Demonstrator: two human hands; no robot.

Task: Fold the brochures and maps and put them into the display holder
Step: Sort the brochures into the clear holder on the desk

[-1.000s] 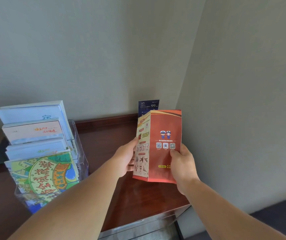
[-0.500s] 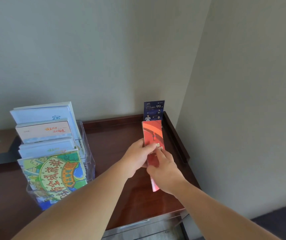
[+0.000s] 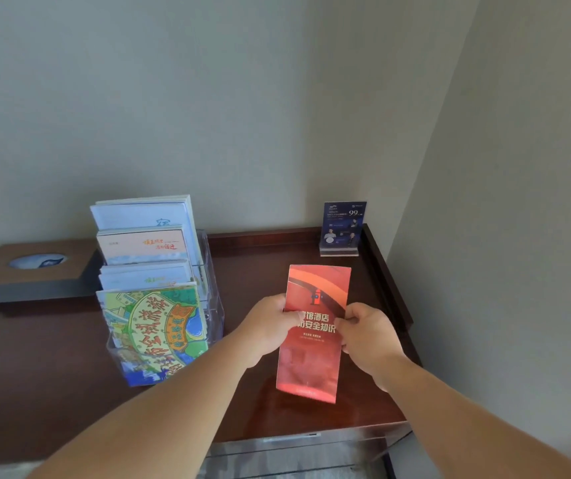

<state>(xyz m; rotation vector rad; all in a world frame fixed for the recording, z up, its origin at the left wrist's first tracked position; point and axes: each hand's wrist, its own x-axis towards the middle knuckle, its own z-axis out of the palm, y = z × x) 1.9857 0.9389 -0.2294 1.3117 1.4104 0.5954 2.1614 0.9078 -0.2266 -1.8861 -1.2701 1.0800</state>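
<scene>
Clear acrylic stepped display holder (image 3: 213,307) on dark glossy wooden worktop (image 3: 52,375). It has four tiers, each filled with upright paper leaflets; a colourful cartoon map (image 3: 156,326) stands in front. At its 3 o'clock is a narrow red glossy folded brochure (image 3: 313,354), over the worktop and outside the holder. Left hand (image 3: 267,326) and right hand (image 3: 367,337): each grip pinches one long edge at mid-height.

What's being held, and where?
The folded red brochure: left hand pinches its left edge, right hand its right edge, both around mid-height.
</scene>
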